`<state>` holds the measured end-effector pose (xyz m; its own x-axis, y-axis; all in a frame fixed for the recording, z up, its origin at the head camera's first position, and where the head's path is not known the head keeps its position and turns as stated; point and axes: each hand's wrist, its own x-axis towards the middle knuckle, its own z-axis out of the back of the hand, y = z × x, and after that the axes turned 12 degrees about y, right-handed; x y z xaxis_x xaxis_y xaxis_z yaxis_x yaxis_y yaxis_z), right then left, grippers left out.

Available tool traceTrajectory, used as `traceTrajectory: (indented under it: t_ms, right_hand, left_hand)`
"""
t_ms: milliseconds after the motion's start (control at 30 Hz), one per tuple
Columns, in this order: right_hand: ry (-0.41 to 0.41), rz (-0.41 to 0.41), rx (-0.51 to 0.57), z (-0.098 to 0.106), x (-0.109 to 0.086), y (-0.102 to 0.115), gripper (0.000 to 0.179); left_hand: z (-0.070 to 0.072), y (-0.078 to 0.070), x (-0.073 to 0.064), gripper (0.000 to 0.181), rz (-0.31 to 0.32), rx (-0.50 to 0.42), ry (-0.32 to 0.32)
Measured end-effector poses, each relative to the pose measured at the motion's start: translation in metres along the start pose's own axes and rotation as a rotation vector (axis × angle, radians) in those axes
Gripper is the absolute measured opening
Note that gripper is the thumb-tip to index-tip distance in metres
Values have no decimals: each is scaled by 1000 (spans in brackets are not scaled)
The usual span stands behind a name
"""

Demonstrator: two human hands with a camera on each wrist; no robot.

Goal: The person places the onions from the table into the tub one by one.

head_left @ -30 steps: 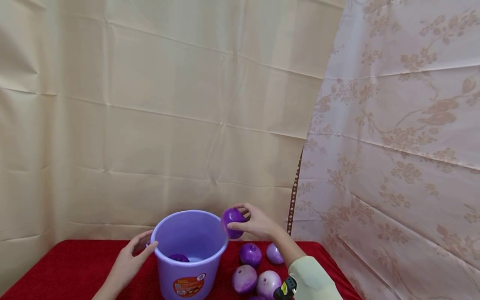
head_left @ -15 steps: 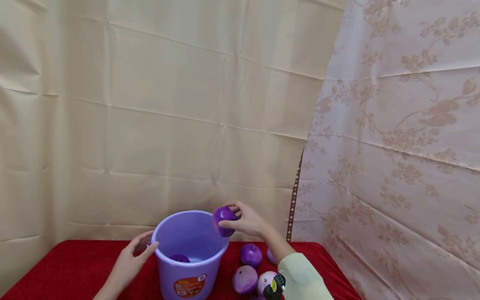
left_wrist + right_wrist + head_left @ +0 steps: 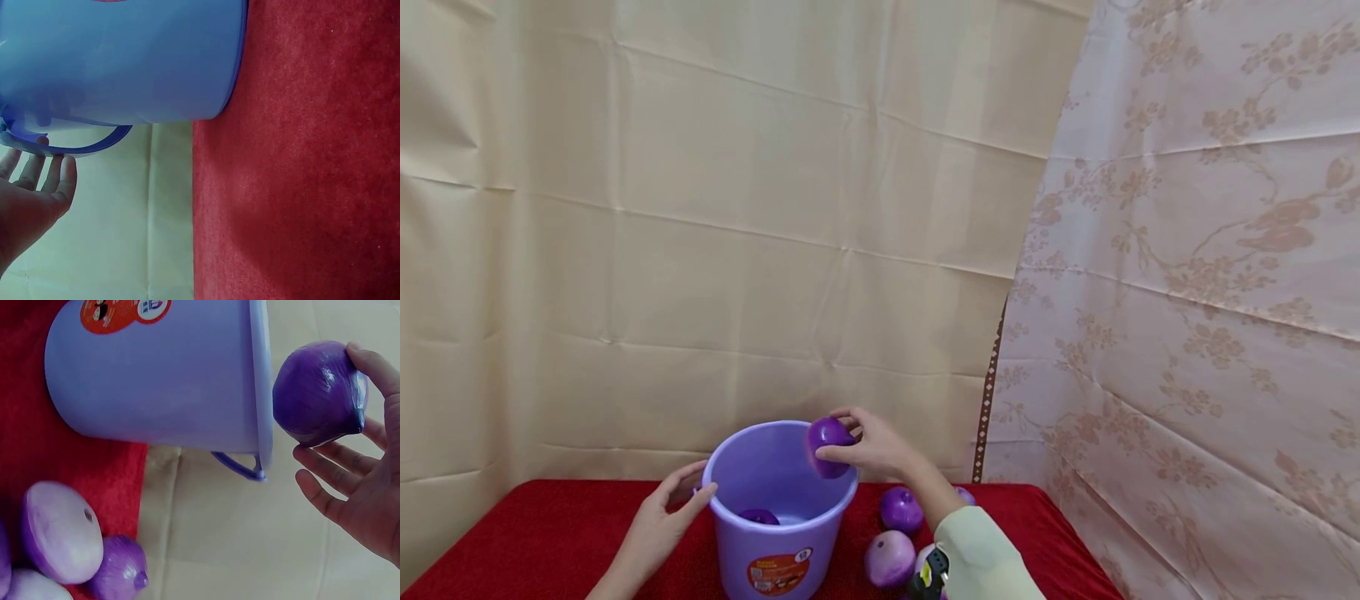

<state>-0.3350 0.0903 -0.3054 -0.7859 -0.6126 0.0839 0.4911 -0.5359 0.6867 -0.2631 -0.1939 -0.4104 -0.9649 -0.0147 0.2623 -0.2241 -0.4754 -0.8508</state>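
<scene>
Soft, even, warm light fills the head view, with faint shadows along the creased beige cloth backdrop. The left wrist view is soft and hazy; a dim shadow lies on the red cloth-covered desk. The shiny purple plastic onion shows slight glare.

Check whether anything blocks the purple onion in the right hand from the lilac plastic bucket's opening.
Nothing visible does. The right hand holds the purple onion just above the lilac plastic bucket at its right rim, mouth open; one onion lies at the bottom. The left hand touches the outer left rim.
</scene>
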Motion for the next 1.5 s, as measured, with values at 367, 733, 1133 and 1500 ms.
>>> traceTrajectory:
  t_ms: [367, 733, 1133, 1500]
  right_hand:
    - [-10, 20, 2, -16, 12, 5, 55]
    - [-16, 26, 7, -37, 24, 2, 57]
    - [-40, 3, 0, -51, 31, -2, 55]
    - [-58, -8, -39, -58, 35, 2, 58]
  left_hand:
    - [0, -1, 0, 49, 1, -5, -5]
    - [-1, 0, 0, 46, -28, -2, -33]
    - [-1, 1, -1, 49, -5, -10, -9]
    - [0, 0, -1, 46, -30, 1, -24]
